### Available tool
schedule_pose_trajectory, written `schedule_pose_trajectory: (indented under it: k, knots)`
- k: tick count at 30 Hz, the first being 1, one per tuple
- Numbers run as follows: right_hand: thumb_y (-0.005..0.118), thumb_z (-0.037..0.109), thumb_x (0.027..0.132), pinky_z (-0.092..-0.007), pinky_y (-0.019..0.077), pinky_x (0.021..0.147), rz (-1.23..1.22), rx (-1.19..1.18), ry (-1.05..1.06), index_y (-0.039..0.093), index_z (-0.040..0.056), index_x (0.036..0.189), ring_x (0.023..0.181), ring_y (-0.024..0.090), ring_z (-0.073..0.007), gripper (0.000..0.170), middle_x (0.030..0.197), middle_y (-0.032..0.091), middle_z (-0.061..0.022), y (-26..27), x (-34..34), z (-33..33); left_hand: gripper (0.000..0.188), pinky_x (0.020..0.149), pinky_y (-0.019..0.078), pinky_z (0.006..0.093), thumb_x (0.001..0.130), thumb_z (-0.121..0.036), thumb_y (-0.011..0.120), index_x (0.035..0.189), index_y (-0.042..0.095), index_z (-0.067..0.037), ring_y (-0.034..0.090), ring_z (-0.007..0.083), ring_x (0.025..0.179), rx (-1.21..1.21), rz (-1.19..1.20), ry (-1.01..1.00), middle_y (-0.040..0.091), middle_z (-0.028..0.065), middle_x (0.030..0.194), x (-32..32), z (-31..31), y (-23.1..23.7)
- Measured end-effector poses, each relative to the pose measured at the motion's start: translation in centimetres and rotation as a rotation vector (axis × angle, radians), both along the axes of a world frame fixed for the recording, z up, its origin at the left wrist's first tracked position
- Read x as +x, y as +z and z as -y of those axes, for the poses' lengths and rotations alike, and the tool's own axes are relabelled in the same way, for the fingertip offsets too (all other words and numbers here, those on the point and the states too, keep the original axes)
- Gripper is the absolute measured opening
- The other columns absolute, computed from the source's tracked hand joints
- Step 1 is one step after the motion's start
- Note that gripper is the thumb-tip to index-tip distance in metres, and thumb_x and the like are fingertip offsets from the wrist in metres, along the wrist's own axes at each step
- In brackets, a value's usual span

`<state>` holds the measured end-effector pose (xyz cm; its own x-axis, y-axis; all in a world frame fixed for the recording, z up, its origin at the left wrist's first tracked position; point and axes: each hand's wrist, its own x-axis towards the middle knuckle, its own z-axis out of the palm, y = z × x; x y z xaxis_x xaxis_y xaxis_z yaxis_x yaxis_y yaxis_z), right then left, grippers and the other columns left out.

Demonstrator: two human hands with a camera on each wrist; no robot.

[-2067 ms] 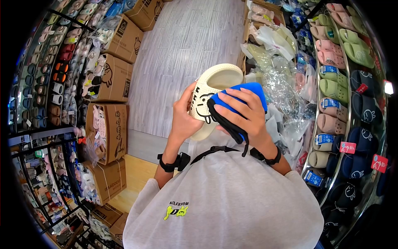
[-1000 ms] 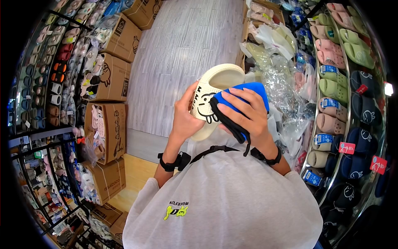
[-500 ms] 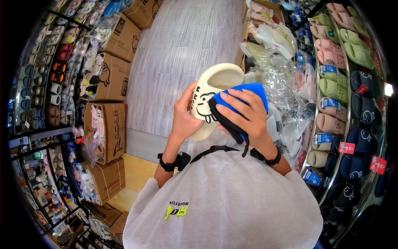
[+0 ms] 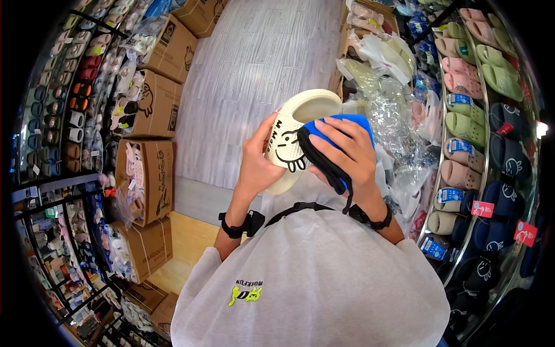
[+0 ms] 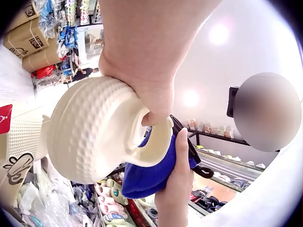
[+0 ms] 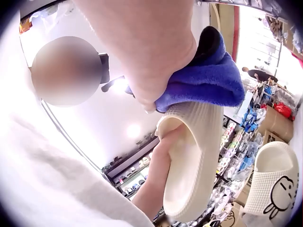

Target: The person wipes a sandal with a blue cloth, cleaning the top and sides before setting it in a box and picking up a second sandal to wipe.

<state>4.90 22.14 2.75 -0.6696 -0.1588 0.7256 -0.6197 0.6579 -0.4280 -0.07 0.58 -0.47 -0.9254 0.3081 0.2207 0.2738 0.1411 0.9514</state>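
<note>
My left hand (image 4: pixel 257 161) grips a cream clog-style slipper (image 4: pixel 282 137) by its side, its toe opening facing away from me. Black lettering and a rabbit drawing mark the strap. In the left wrist view, the thumb hooks inside the slipper (image 5: pixel 90 127). My right hand (image 4: pixel 350 155) holds a folded blue cloth (image 4: pixel 318 126) with black edging and a cord against the slipper's right side. The cloth covers part of the drawing. Fluffy blue fabric (image 6: pixel 208 87) bunches beside the slipper (image 6: pixel 191 156) in the right wrist view. Another cream slipper (image 6: pixel 274 177) with a rabbit drawing appears at that view's edge.
Cardboard boxes (image 4: pixel 159 107) of slippers line the left of the aisle floor (image 4: pixel 260 58). At the right lie plastic-wrapped slippers (image 4: pixel 381 87), then a rack of pink, green and navy slippers (image 4: pixel 462 124). Shelves of footwear (image 4: pixel 58 110) stand at the far left.
The cloth and my right hand have shifted slightly right on the slipper, and the black edging sits a little further off the rabbit drawing. My left hand keeps its grip.
</note>
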Motion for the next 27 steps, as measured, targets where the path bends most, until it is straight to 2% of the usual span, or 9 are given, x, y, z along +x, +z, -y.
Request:
schedule_pose_trajectory:
  k: [1, 6, 12, 21, 27]
  knots:
    - [0.089, 0.028, 0.081, -0.0487, 0.055, 0.104, 0.001, 0.0, 0.002, 0.079, 0.0125, 0.125, 0.123, 0.07, -0.0316, 0.048, 0.136, 0.075, -0.0089, 0.1, 0.0, 0.1, 0.074, 0.102, 0.0569, 0.034, 0.082, 0.002, 0.082, 0.151, 0.055, 0.005, 0.074, 0.0206, 0.119, 0.004, -0.047, 0.006, 0.077, 0.0183, 0.129, 0.0, 0.0, 0.0]
    - [0.088, 0.028, 0.082, -0.0492, 0.0552, 0.104, 0.002, 0.083, 0.062, 0.079, 0.0131, 0.126, 0.123, 0.07, -0.0306, 0.047, 0.136, 0.075, -0.0076, 0.3, 0.4, 0.6, 0.075, 0.102, 0.0572, 0.0335, 0.081, 0.002, 0.083, 0.151, 0.055, 0.005, 0.074, 0.0213, 0.12, 0.006, -0.009, 0.003, 0.078, 0.0186, 0.129, -0.2, 0.1, 0.0]
    - [0.088, 0.027, 0.082, -0.0488, 0.0546, 0.105, 0.017, 0.037, 0.021, 0.078, 0.0133, 0.128, 0.124, 0.07, -0.0317, 0.049, 0.138, 0.074, -0.0082, 0.1, -0.2, 0.1, 0.073, 0.101, 0.0576, 0.0338, 0.081, 0.001, 0.083, 0.149, 0.057, 0.004, 0.074, 0.0195, 0.119, -0.031, -0.009, -0.011, 0.078, 0.0174, 0.128, -0.2, 0.2, 0.4]
    - [0.089, 0.03, 0.081, -0.0497, 0.054, 0.106, 0.033, 0.034, 0.028, 0.078, 0.0137, 0.128, 0.125, 0.069, -0.0309, 0.051, 0.135, 0.075, -0.0077, 0.3, -0.2, 0.5, 0.075, 0.101, 0.058, 0.0353, 0.081, 0.0, 0.084, 0.151, 0.055, 0.004, 0.075, 0.0225, 0.119, 0.008, -0.012, 0.004, 0.077, 0.0187, 0.128, -0.5, 0.2, -0.1]
    - [0.089, 0.029, 0.082, -0.0483, 0.0544, 0.106, 0.009, 0.07, 0.052, 0.078, 0.0134, 0.129, 0.124, 0.07, -0.031, 0.051, 0.136, 0.075, -0.0081, 0.5, -0.2, 0.6, 0.076, 0.102, 0.0567, 0.0338, 0.083, 0.002, 0.08, 0.153, 0.053, 0.006, 0.071, 0.0184, 0.118, 0.027, 0.032, -0.017, 0.073, 0.0152, 0.131, -0.4, 0.4, 0.1]
